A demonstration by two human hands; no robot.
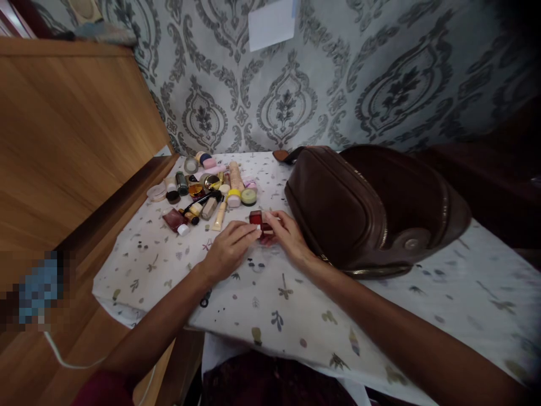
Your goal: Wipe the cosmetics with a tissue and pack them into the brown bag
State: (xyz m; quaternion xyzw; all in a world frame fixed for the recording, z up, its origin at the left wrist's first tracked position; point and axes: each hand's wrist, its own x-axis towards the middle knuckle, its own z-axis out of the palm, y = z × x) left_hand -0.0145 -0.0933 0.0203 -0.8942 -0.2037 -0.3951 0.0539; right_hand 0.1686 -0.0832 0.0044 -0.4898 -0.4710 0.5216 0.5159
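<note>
In front of me on the patterned cloth, both my hands meet around a small dark red, glossy, boxy item [256,217]. From the left, my left hand [229,247] is closed on it with the fingertips. My right hand [289,234] grips it from the other side, fingers curled round it. My fingers cover much of it, so its exact kind does not show. Just beyond my left hand lie a yellow squeeze tube [218,215] and a green-lidded jar [248,197]. A bottle of dark red liquid with a white cap [174,221] lies further left.
A large brown zippered leather bag [338,208] lies right of my hands. Several cosmetics jars, bottles and a pink-beige tube [235,176] are clustered at the back left. A wooden panel [76,113] rises on the left; patterned wallpaper [287,101] stands behind the table.
</note>
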